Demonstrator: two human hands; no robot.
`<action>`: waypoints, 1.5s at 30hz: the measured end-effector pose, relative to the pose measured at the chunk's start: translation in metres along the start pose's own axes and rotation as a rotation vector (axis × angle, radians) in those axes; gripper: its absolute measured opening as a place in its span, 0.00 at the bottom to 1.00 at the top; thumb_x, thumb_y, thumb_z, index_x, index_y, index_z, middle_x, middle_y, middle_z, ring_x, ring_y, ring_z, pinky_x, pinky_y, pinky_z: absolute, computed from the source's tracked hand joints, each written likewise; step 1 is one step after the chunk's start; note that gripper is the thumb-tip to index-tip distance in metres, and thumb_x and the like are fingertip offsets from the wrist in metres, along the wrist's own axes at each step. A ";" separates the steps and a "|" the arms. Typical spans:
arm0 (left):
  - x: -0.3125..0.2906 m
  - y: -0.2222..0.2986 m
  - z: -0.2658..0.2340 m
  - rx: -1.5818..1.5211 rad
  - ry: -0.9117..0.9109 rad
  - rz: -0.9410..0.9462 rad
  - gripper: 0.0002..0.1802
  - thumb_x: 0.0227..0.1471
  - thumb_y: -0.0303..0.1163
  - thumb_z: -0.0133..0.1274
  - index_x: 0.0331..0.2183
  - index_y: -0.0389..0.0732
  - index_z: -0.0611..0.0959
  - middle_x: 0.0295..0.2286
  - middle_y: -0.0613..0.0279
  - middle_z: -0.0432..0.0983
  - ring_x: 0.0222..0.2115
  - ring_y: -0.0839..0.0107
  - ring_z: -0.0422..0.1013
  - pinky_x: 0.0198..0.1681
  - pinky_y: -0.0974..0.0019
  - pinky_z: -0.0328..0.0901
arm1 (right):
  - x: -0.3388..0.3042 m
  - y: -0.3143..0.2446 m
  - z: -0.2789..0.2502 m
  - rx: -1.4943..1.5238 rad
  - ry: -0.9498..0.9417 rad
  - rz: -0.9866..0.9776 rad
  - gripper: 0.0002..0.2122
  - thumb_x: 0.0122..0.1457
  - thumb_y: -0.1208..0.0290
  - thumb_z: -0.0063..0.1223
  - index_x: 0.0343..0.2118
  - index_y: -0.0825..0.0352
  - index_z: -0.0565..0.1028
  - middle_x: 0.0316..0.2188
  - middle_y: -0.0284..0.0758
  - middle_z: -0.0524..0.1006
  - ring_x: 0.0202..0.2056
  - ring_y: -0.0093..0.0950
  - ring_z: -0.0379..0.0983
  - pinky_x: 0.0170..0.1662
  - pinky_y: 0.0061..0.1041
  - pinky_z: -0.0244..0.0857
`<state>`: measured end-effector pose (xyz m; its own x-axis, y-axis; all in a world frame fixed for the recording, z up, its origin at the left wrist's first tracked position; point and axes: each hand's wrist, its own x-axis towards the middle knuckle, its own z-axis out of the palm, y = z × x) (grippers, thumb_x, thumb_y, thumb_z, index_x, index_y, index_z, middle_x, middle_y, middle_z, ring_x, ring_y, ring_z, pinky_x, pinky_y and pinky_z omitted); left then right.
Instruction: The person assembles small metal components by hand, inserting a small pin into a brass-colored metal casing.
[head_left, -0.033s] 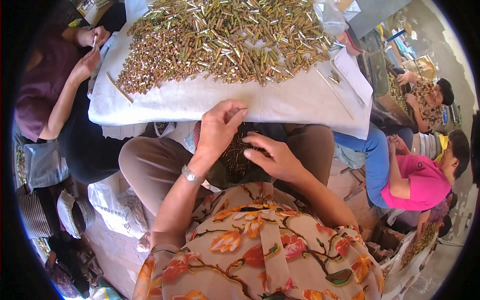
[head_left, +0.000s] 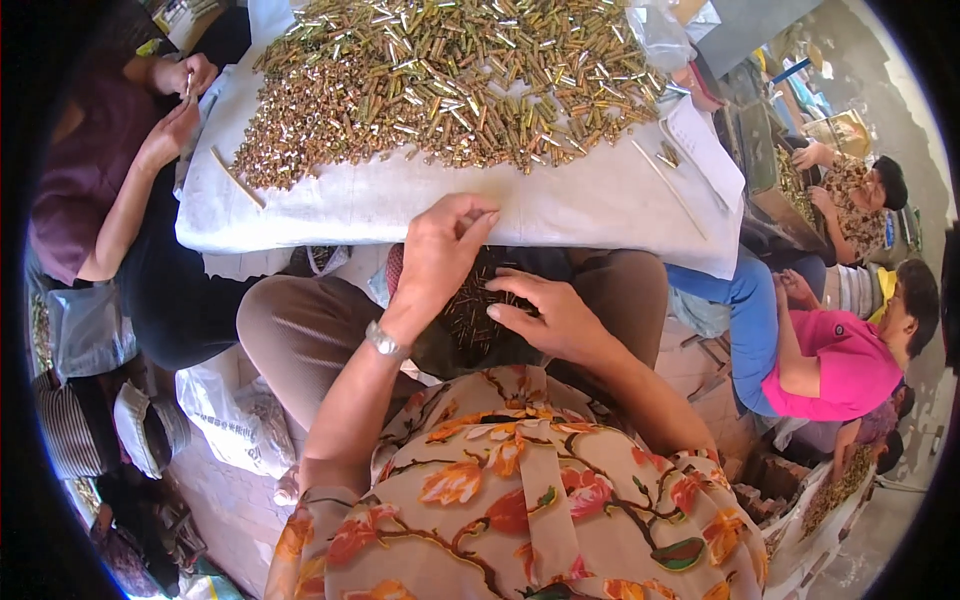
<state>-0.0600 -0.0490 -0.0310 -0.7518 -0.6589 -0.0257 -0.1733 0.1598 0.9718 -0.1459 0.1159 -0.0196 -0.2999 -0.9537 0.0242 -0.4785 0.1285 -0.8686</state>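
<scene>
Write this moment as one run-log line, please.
Left hand: pinched, contents unclear; Right hand: loosely open over thin metal pieces; White cloth: heaped metal parts

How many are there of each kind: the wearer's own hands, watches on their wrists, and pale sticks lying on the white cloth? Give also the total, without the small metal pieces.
Own hands (left hand, right hand): 2
Watch, left wrist: 1
Pale sticks (left stick, right stick) on the white cloth: 2
Total: 5
</scene>
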 end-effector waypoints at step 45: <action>-0.005 0.012 0.021 -0.699 -0.214 -0.214 0.10 0.58 0.29 0.48 0.41 0.35 0.75 0.34 0.59 0.76 0.35 0.70 0.75 0.43 0.68 0.71 | 0.010 0.005 -0.033 0.329 0.434 0.073 0.09 0.61 0.76 0.48 0.43 0.68 0.75 0.30 0.29 0.74 0.29 0.16 0.70 0.33 0.16 0.65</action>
<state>-0.0720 -0.0282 -0.0240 -0.8663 -0.4551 -0.2061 0.0608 -0.5054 0.8607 -0.1791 0.1160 -0.0074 -0.6689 -0.7366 0.0998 -0.1812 0.0314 -0.9829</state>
